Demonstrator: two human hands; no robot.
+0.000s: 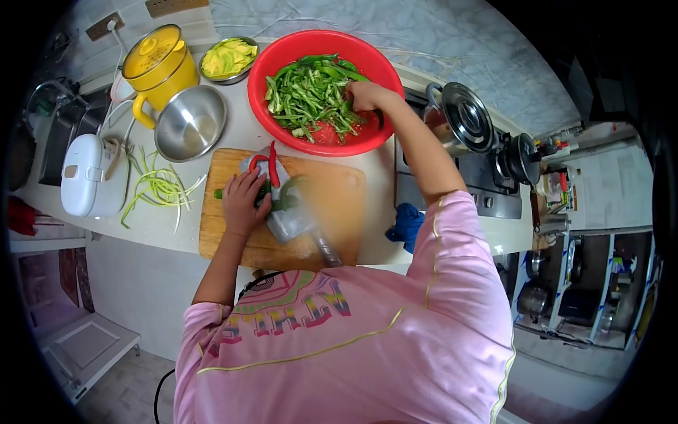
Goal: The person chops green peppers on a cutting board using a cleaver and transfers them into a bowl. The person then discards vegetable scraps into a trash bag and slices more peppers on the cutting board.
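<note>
My left hand (246, 201) presses down on the wooden cutting board (212, 226), its fingers curled over a green pepper (219, 193) that shows at both sides. Beside it a cleaver (288, 225) lies flat, its handle (326, 249) toward my body. Two red chilies (273, 166) rest at the board's far edge. My right hand (363, 96) reaches into the red basin (385, 67), fingers bent down and partly hidden. The dark end of a long green pepper (380, 119) shows under it. Shredded green peppers (311, 95) fill the basin's left part.
To the left stand a steel bowl (191, 124), a yellow pot (162, 71), a white lidded box (82, 177) and green trimmings (161, 182). A bowl of yellow slices (229, 58) sits behind. On the right are a lidded pot (466, 116) on the stove and a blue cloth (406, 226).
</note>
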